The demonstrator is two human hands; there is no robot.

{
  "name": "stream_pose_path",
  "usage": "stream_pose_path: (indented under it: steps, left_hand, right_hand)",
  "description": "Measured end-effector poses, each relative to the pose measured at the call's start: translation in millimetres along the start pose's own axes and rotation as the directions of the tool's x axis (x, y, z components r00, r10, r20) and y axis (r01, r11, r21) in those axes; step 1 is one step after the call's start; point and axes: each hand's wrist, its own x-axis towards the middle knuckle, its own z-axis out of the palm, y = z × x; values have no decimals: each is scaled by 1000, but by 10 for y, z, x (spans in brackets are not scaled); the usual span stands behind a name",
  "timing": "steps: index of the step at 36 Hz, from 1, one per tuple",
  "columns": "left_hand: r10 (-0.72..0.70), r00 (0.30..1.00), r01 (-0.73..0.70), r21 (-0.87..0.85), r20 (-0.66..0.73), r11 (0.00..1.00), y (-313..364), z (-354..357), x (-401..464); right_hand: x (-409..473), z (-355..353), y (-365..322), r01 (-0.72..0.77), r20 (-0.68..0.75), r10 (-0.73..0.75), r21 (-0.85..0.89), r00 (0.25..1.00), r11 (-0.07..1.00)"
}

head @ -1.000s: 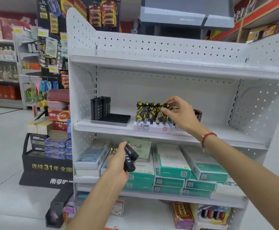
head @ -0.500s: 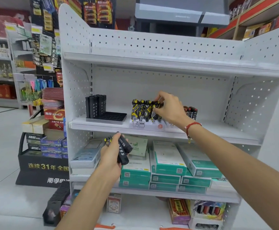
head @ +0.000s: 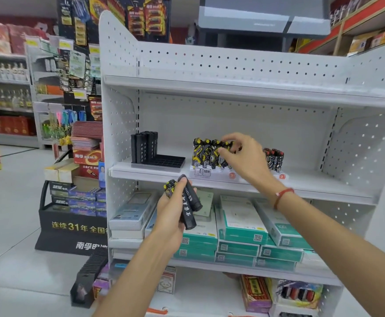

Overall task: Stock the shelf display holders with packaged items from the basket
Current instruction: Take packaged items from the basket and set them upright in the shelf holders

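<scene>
While our left hand [head: 172, 216] waits low in front of the shelf [head: 301, 186], its fingers curl round a few black sticks [head: 188, 205] and one yellow-and-black pack [head: 170, 188]. Our right hand [head: 244, 156] is up at the white holder [head: 212, 176] on the shelf, pinching the top of a yellow-and-black pack [head: 224, 154] at the end of the row [head: 204, 153] standing there. A black holder [head: 161, 160] sits further left.
</scene>
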Motion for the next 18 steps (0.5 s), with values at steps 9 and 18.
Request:
stream_pose_path:
  steps: [9,18]
  left_hand:
    - [110,981,-119,-50,-161,992,39,84,-22]
    - [173,920,-226,-117,-350,967,288,-142,95]
  right_hand:
    - [-746,195,-294,-277,555,69,301,829,912]
    - [-357,351,-609,-79,380,-53,323,924,943]
